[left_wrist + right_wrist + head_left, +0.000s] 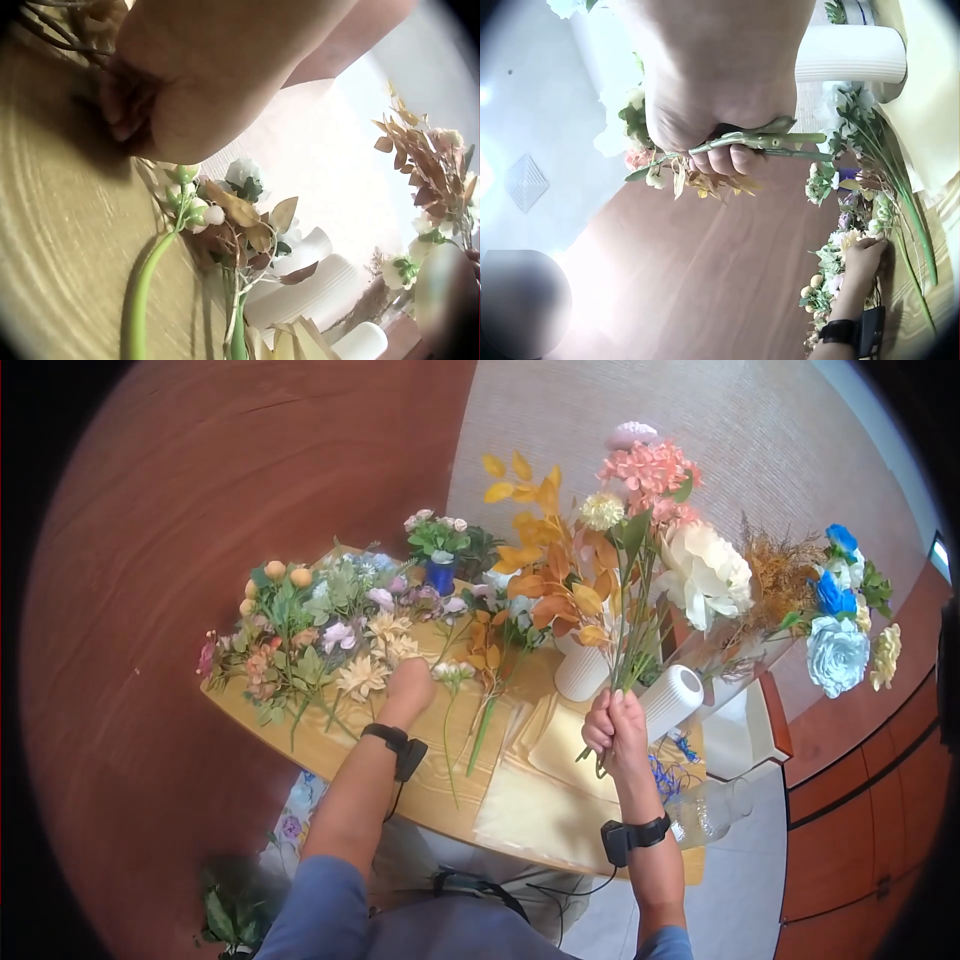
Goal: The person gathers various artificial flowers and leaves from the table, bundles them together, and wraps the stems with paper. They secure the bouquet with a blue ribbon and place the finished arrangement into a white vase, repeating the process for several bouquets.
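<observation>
My right hand (617,728) grips a bunch of stems (765,141) upright, with a large cream flower (706,575), coral blooms (650,468) and orange-brown leaves (560,575) above it. My left hand (408,688) is down at the table among the flowers, beside pale peach flowers (362,676); its fingers look curled in the left wrist view (131,105), and what lies under them is hidden. Just right of it lies a white-budded stem (453,672), whose green stalk (146,292) runs along the wood.
Mixed flowers (300,615) cover the table's left part. White ribbed vases (672,700), cream wrapping sheets (540,810), a clear glass vase (708,812) and blue ribbon (668,775) are at the right. Blue flowers (838,650) stand beyond. A blue pot (440,575) is at the back.
</observation>
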The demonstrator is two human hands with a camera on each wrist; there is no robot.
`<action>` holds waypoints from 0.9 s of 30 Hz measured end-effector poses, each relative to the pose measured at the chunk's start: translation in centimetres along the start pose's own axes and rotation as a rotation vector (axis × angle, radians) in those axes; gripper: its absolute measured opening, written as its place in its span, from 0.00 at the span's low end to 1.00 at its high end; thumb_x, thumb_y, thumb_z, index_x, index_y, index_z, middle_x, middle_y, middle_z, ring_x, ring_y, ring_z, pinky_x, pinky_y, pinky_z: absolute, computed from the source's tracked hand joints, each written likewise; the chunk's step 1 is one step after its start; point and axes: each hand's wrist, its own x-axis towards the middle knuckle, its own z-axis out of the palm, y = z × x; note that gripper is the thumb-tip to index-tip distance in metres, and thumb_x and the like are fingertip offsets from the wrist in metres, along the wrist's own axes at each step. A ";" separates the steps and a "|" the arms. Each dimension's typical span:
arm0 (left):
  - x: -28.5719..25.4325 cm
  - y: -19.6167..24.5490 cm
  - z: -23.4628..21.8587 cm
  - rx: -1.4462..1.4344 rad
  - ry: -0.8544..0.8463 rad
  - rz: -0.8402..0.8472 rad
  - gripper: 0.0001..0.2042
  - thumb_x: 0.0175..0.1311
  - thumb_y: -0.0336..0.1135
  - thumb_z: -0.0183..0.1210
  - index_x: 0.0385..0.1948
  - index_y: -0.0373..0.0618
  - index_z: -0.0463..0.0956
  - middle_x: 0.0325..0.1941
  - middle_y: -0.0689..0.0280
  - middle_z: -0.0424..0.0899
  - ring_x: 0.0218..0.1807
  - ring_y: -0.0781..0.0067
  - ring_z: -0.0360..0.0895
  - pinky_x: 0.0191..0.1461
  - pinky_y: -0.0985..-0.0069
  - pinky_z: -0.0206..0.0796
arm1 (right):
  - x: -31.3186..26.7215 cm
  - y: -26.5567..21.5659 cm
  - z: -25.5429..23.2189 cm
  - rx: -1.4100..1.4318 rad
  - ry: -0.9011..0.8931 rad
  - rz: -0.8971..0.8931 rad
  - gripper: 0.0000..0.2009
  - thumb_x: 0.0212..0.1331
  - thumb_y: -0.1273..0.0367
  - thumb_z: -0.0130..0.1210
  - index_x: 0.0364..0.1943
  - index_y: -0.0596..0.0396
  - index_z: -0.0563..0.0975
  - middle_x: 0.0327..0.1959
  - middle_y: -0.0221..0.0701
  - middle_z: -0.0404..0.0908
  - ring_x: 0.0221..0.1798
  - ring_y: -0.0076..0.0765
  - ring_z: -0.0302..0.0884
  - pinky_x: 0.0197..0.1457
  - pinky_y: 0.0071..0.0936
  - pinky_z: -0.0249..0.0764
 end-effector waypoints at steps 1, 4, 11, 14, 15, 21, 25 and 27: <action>0.0 0.0 -0.1 -0.028 0.003 -0.035 0.10 0.53 0.30 0.55 0.34 0.36 0.79 0.42 0.47 0.81 0.45 0.47 0.79 0.47 0.59 0.71 | 0.0 0.0 0.0 0.001 0.000 0.002 0.12 0.73 0.60 0.39 0.35 0.52 0.67 0.17 0.21 0.57 0.15 0.16 0.50 0.17 0.16 0.50; 0.8 -1.1 0.7 -0.108 0.012 -0.037 0.10 0.53 0.31 0.56 0.34 0.37 0.79 0.40 0.47 0.81 0.44 0.47 0.79 0.46 0.59 0.71 | 0.0 0.0 -0.1 -0.055 0.003 -0.011 0.12 0.73 0.61 0.39 0.35 0.53 0.67 0.17 0.21 0.57 0.15 0.16 0.50 0.17 0.16 0.50; 0.8 -2.2 1.4 -0.158 0.049 -0.031 0.10 0.52 0.32 0.56 0.33 0.39 0.80 0.35 0.48 0.82 0.41 0.48 0.79 0.43 0.60 0.70 | 0.6 0.9 0.3 -0.342 0.082 -0.112 0.10 0.72 0.65 0.42 0.35 0.55 0.68 0.17 0.21 0.61 0.14 0.15 0.51 0.16 0.15 0.50; 0.6 -2.2 1.1 -0.236 0.002 0.002 0.10 0.54 0.36 0.57 0.31 0.40 0.82 0.36 0.48 0.82 0.42 0.47 0.80 0.47 0.59 0.71 | 0.7 1.1 0.1 -0.370 0.108 -0.121 0.10 0.71 0.65 0.43 0.35 0.55 0.69 0.17 0.21 0.62 0.14 0.14 0.52 0.16 0.15 0.49; 0.8 -2.3 1.3 -0.231 0.004 -0.016 0.10 0.54 0.36 0.57 0.31 0.40 0.82 0.36 0.48 0.82 0.42 0.47 0.80 0.47 0.59 0.71 | 0.6 1.2 0.2 -0.383 0.124 -0.127 0.10 0.71 0.65 0.44 0.35 0.55 0.69 0.17 0.20 0.63 0.14 0.14 0.52 0.16 0.15 0.49; 0.2 -2.0 2.1 -0.262 0.041 0.107 0.07 0.51 0.33 0.57 0.28 0.40 0.80 0.30 0.52 0.82 0.32 0.48 0.79 0.39 0.61 0.70 | 0.7 1.4 0.6 -0.393 0.114 -0.107 0.09 0.72 0.64 0.42 0.35 0.54 0.68 0.16 0.20 0.61 0.14 0.13 0.51 0.16 0.15 0.48; -0.3 -2.4 1.2 -0.192 0.003 0.146 0.08 0.53 0.35 0.56 0.26 0.41 0.81 0.30 0.51 0.82 0.34 0.49 0.80 0.41 0.59 0.71 | 0.9 1.4 0.7 -0.380 0.107 -0.100 0.10 0.72 0.64 0.41 0.35 0.54 0.67 0.15 0.20 0.60 0.14 0.14 0.50 0.16 0.15 0.49; -1.2 -2.5 -0.6 0.077 0.138 0.132 0.09 0.53 0.33 0.54 0.25 0.38 0.81 0.30 0.51 0.83 0.35 0.49 0.81 0.42 0.59 0.72 | 0.8 1.4 0.6 -0.373 0.119 -0.086 0.10 0.72 0.64 0.41 0.35 0.54 0.67 0.15 0.20 0.59 0.14 0.14 0.50 0.16 0.15 0.49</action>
